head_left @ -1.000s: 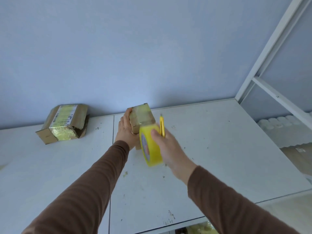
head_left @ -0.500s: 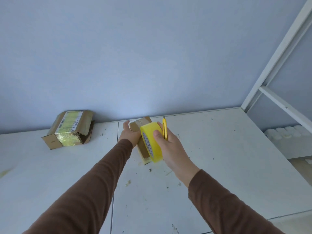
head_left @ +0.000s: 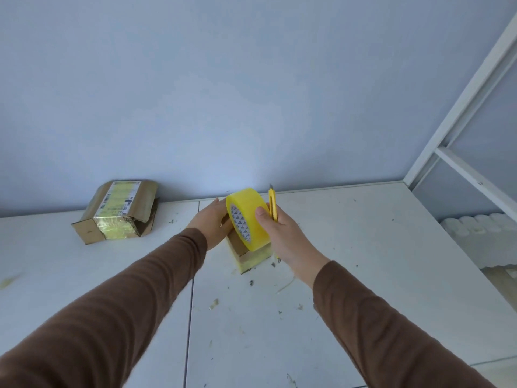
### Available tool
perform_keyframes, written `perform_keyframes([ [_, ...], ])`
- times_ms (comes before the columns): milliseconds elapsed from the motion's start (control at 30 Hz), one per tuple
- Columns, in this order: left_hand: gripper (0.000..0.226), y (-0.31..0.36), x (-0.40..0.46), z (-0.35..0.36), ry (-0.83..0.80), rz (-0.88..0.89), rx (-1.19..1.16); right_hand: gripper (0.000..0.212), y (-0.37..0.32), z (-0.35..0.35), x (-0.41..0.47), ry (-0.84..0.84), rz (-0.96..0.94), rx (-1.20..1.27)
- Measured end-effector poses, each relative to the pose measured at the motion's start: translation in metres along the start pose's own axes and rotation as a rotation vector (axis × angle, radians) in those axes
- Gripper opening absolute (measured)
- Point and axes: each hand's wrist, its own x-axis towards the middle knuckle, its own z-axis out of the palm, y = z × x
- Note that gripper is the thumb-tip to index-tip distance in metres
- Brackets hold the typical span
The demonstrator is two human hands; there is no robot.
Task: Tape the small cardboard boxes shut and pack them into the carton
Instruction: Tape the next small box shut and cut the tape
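Mostly scuffed white tbl (head_left: 363,275), blue wall (head_left: 223,93).

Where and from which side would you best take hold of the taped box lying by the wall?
Grip the taped box across its two long cardboard sides, coming from above. It lies flat on the table with free space either side; its near end looks torn open, so avoid that end.

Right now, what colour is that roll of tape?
The roll of tape is bright yellow, clearest in the head view.
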Motion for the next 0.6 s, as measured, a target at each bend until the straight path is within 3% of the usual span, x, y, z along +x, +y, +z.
perform_keyframes([
  [67, 0.034, -0.007, 0.004, -0.011, -0.158, 0.132, 0.108, 0.024, -0.002, -0.006, 0.004, -0.082, 0.027, 0.041],
  [167, 0.086, -0.012, 0.012, -0.018, -0.386, 0.197, 0.337, 0.021, 0.002, -0.015, 0.006, -0.228, 0.058, 0.064],
  [233, 0.123, -0.012, 0.015, -0.014, -0.453, 0.174, 0.423, 0.022, 0.006, -0.015, 0.004, -0.289, 0.070, 0.038],
  [300, 0.139, -0.014, 0.014, -0.010, -0.444, 0.193, 0.493, 0.028, 0.009, -0.012, 0.003, -0.237, 0.043, 0.030],
  [433, 0.123, -0.017, 0.008, -0.001, -0.378, 0.189, 0.591, 0.031, 0.011, -0.008, -0.018, -0.113, 0.005, 0.097],
  [533, 0.102, -0.012, 0.004, 0.001, -0.374, 0.200, 0.598, 0.026, 0.041, -0.009, -0.052, -0.070, 0.088, 0.119],
  [600, 0.093, -0.010, 0.003, 0.002, -0.376, 0.234, 0.625, 0.035, 0.058, -0.010, -0.068, -0.085, 0.167, 0.131],
])
